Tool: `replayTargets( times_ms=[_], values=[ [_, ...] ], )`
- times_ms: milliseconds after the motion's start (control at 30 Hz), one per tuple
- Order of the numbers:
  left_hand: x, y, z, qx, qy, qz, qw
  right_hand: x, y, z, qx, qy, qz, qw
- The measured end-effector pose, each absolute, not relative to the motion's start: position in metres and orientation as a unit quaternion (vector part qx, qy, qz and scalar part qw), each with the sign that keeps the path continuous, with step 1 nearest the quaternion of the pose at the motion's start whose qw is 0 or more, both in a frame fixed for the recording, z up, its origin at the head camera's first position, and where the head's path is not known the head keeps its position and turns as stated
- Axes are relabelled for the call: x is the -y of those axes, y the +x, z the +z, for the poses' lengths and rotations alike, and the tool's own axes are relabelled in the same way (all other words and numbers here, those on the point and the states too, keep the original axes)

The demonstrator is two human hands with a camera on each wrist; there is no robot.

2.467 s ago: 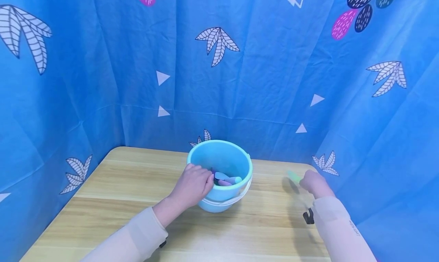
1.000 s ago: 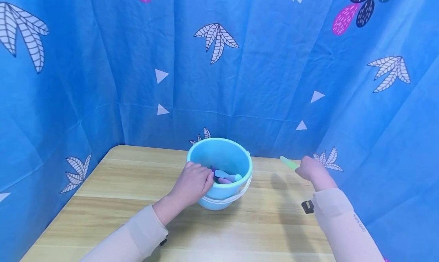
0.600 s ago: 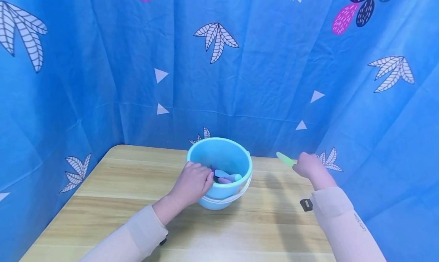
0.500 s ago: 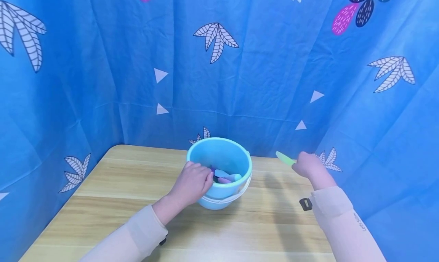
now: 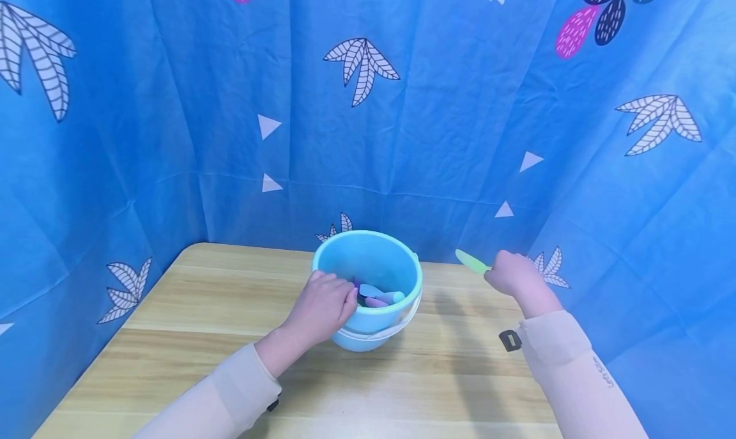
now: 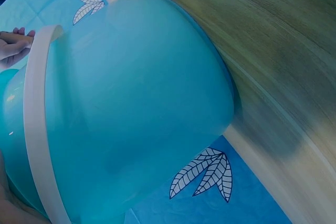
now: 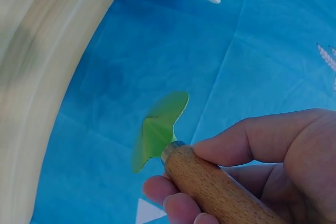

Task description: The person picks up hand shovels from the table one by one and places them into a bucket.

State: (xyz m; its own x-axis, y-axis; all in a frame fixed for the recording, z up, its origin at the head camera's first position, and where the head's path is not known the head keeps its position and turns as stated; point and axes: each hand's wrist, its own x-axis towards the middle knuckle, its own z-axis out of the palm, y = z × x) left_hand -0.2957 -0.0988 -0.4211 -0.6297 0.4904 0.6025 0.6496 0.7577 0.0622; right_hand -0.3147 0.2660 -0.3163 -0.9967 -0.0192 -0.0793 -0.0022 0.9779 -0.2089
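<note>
A light blue bucket (image 5: 368, 330) with a white handle (image 6: 38, 103) stands on the wooden table. My left hand (image 5: 322, 301) grips its rim at the near left, the fingers over the edge. Inside lie several small items, among them a pale blue one (image 5: 391, 298) and a purple one (image 5: 376, 303); my hand hides part of them. To the right of the bucket, my right hand (image 5: 514, 278) holds a small garden trowel (image 7: 210, 182) above the table. It has a wooden handle, a metal collar and a green blade (image 5: 471, 261) pointing left towards the bucket.
Blue patterned curtains (image 5: 368, 138) enclose the table on the left, back and right. The wooden tabletop (image 5: 190, 311) extends left and in front of the bucket. A black strap buckle (image 5: 510, 340) hangs at the right sleeve.
My right hand has risen and shifted left with the trowel, bringing the blade nearer the bucket. My left hand and the bucket keep their place.
</note>
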Motion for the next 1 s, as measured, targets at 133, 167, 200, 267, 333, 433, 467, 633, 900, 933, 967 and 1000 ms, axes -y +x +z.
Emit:
replayTargets(
  times_ms=[133,167,200,267,333,433,467,633,900,933,967,1000],
  values=[
    [0.099,-0.297,-0.422,0.893,-0.319,-0.135,0.289,-0.26,-0.31,-0.311,-0.993,-0.012,-0.111,0.035],
    [0.099,-0.297,-0.422,0.893,-0.319,-0.134,0.289,-0.258,-0.309,-0.31,-0.993,-0.013,-0.113,0.034],
    [0.099,-0.297,-0.422,0.892,-0.319,-0.134,0.29,-0.256,-0.308,-0.308,-0.993,-0.015,-0.113,0.033],
    [0.099,-0.297,-0.422,0.892,-0.319,-0.133,0.292,-0.253,-0.306,-0.306,-0.993,-0.018,-0.113,0.031],
    [0.099,-0.297,-0.422,0.892,-0.319,-0.134,0.292,-0.25,-0.305,-0.305,-0.993,-0.021,-0.111,0.029],
    [0.099,-0.297,-0.422,0.891,-0.32,-0.133,0.294,-0.246,-0.303,-0.302,-0.993,-0.027,-0.109,0.026],
    [0.099,-0.297,-0.422,0.891,-0.32,-0.134,0.294,-0.244,-0.302,-0.301,-0.993,-0.029,-0.109,0.025],
    [0.1,-0.295,-0.421,0.892,-0.318,-0.133,0.293,-0.235,-0.297,-0.296,-0.993,-0.045,-0.112,0.015],
    [0.1,-0.294,-0.42,0.896,-0.313,-0.138,0.284,-0.226,-0.293,-0.292,-0.992,-0.052,-0.115,0.011],
    [0.1,-0.294,-0.42,0.896,-0.313,-0.138,0.283,-0.225,-0.292,-0.291,-0.992,-0.053,-0.115,0.011],
    [0.1,-0.294,-0.42,0.896,-0.313,-0.138,0.284,-0.224,-0.292,-0.29,-0.992,-0.054,-0.115,0.01],
    [0.1,-0.294,-0.42,0.896,-0.313,-0.139,0.284,-0.222,-0.291,-0.289,-0.992,-0.056,-0.115,0.01]
  ],
)
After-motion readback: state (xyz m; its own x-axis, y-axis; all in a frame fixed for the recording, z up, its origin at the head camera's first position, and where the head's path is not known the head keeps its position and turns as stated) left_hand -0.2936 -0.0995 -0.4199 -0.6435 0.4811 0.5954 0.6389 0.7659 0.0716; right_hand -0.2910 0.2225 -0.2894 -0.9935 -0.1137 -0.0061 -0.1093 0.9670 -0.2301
